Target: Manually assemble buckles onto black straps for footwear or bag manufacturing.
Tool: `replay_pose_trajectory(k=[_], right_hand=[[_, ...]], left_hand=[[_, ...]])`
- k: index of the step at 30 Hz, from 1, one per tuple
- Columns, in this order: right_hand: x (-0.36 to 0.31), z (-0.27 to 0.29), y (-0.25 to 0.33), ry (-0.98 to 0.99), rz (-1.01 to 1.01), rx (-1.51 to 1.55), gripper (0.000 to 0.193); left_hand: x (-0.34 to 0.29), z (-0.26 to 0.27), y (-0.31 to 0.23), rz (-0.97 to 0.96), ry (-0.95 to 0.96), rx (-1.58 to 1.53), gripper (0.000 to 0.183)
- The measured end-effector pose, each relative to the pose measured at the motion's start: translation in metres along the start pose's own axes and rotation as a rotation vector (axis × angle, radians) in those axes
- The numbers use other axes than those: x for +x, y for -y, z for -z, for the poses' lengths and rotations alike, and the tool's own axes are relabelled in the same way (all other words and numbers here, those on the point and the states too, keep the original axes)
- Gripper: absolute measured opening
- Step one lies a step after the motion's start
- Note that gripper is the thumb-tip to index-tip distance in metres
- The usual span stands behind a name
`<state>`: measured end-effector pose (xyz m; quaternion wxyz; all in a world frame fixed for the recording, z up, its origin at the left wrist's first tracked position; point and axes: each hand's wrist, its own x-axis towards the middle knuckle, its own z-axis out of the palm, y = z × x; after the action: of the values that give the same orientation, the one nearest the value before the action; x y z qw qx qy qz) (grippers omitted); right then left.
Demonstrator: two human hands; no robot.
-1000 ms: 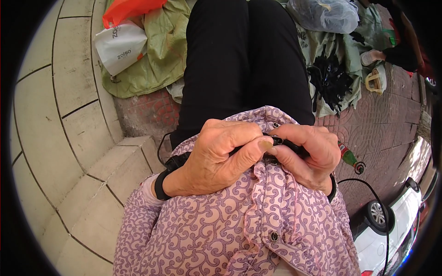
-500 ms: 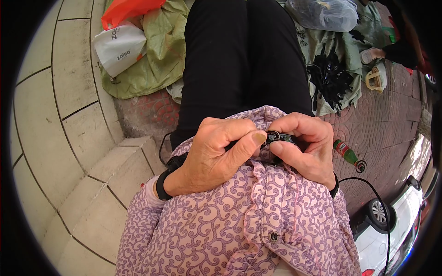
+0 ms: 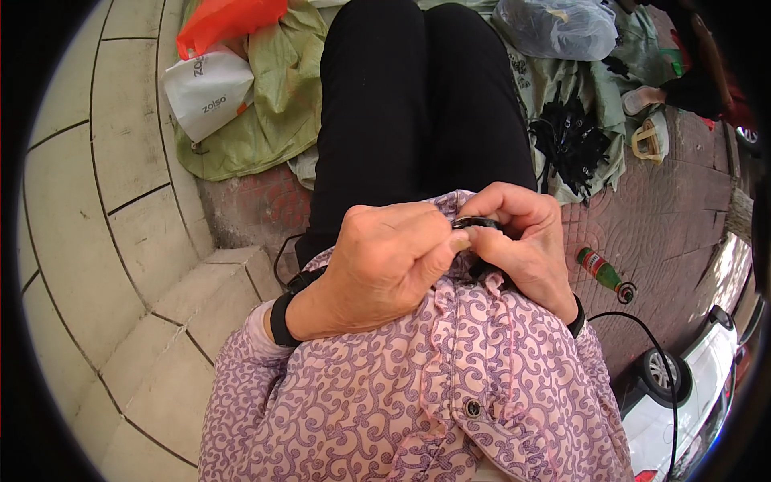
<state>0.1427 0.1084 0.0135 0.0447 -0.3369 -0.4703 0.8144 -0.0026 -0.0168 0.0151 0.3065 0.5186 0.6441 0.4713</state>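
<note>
In front of my waist, both hands meet over a small black strap-like piece (image 3: 482, 223) with a dark metal rim or ring on it. My left hand (image 3: 381, 265) is closed, its thumb and forefinger pinched at the piece's left end. My right hand (image 3: 522, 237) is also closed, with thumb and curled fingers gripping the right part. The fingers cover most of the piece, so its full shape is hidden. A pile of similar black straps with metal bits (image 3: 570, 140) lies past my right knee on a greenish cloth (image 3: 612, 161).
Left of my legs are a green sack (image 3: 277, 128), a white bag (image 3: 205, 96) and a red bag (image 3: 229, 24). A clear plastic bag (image 3: 554, 28) sits far right. A green bottle (image 3: 601, 269) and black cable (image 3: 654, 341) lie right. Pale tiled steps (image 3: 193, 289) rise left.
My right hand has shifted slightly left and its thumb now meets my left thumb. The black piece has turned, and the ring seen clearly before is now mostly covered.
</note>
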Motion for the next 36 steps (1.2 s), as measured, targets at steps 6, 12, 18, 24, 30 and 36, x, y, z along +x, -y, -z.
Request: replay_pose_trajectory(k=[6,12,18,24,30,36], right_hand=[[0.0,0.008,-0.007,0.203,-0.032,0.387,0.023],[0.0,0.01,0.001,0.251,-0.032,0.181,0.016],[0.0,0.002,0.005,-0.001,0.405,-0.59,0.013],[-0.002,0.002,0.009,-0.011,0.503,-0.862,0.03],[0.0,0.009,0.01,0.113,0.427,-0.681,0.023],[-0.012,0.023,-0.003,0.228,0.09,-0.141,0.014]], left_hand=[[0.002,0.012,0.02,0.654,0.01,-0.678,0.047],[0.01,0.012,0.019,0.875,0.255,-0.924,0.056],[0.009,0.017,0.02,0.928,0.388,-0.996,0.057],[0.009,0.02,0.008,0.815,0.461,-0.926,0.045],[0.003,0.025,0.014,0.756,0.477,-0.832,0.041],[-0.004,0.026,0.013,0.761,0.373,-0.852,0.05]])
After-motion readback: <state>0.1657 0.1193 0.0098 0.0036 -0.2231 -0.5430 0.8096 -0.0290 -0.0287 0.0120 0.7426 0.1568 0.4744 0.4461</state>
